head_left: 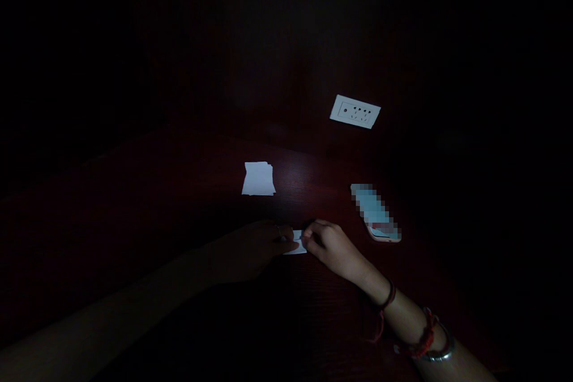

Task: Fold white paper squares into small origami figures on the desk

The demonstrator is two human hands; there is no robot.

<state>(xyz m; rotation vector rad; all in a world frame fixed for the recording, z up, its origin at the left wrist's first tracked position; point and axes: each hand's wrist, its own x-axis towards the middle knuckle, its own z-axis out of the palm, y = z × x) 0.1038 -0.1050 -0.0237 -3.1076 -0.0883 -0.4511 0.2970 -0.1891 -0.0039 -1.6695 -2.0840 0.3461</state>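
A small piece of white paper (296,246) lies on the dark red tabletop between my hands, with a fold or edge line across it. In dim light, my left hand (259,246) grips its left side, thumb on top and fingers bent. At its right edge, my right hand (329,245) has thumb and fingers closed on the paper. Farther back, a few white sheets (258,179) sit in a slightly uneven stack, touched by neither hand.
To the right of my right hand lies a phone (376,213) with its screen blurred out. A white socket panel (355,111) is mounted on the dark surface behind the table (308,176). The surroundings are very dark.
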